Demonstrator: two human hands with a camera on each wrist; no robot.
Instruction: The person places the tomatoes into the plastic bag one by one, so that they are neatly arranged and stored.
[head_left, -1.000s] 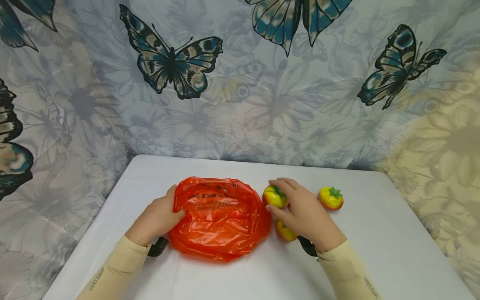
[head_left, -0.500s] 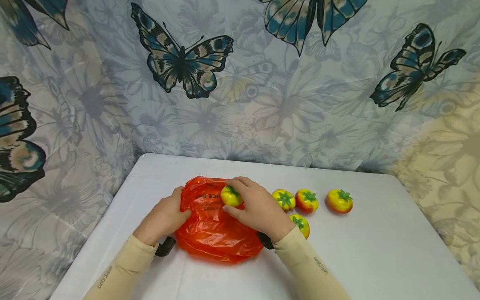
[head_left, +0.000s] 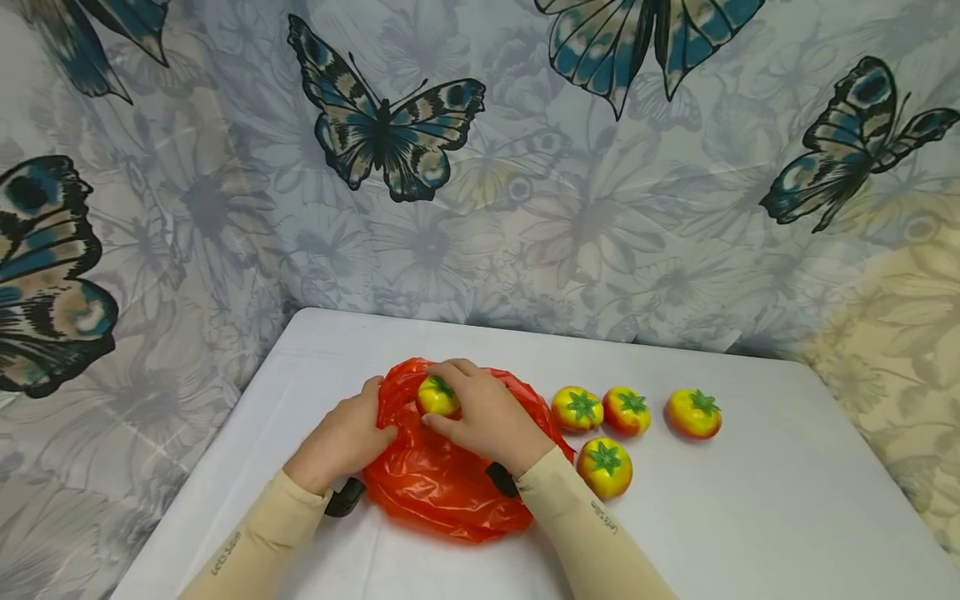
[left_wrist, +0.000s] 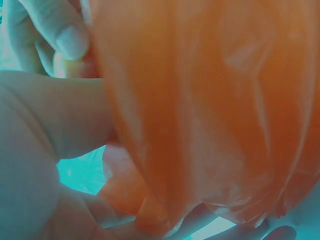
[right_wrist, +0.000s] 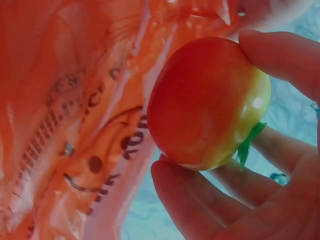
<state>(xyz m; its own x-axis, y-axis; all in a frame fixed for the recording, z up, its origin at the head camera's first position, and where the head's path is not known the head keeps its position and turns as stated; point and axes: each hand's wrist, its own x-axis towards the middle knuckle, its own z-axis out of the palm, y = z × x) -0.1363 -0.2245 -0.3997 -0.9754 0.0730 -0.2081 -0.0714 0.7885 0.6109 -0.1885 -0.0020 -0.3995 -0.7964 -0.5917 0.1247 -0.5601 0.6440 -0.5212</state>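
In the head view, an orange-red plastic bag [head_left: 442, 479] with dark print lies on the white table. My left hand [head_left: 341, 442] grips the bag's left edge between thumb and fingers; the left wrist view has the film [left_wrist: 200, 110] filling most of the picture. A yellow-and-red tomato [head_left: 435, 398] with a green leafy top is held by my right hand [head_left: 487, 421] at the bag's upper side. Seen from the right wrist, thumb and fingertips pinch this tomato [right_wrist: 200, 105] beside the bag's smiley print [right_wrist: 97, 165]. The bag's inside is mostly hidden.
Right of the bag sit two similar tomatoes side by side, one [head_left: 577, 408] touching or nearly touching the other [head_left: 627, 412]. Another tomato [head_left: 604, 468] is nearer the front, and one more [head_left: 693, 414] stands apart to the right. A butterfly-patterned cloth [head_left: 585, 233] hangs behind the table.
My right hand has picked up a tomato from beside the bag and carried it left, over to the bag's opening side. My left hand keeps its hold, and the bag's top has spread.
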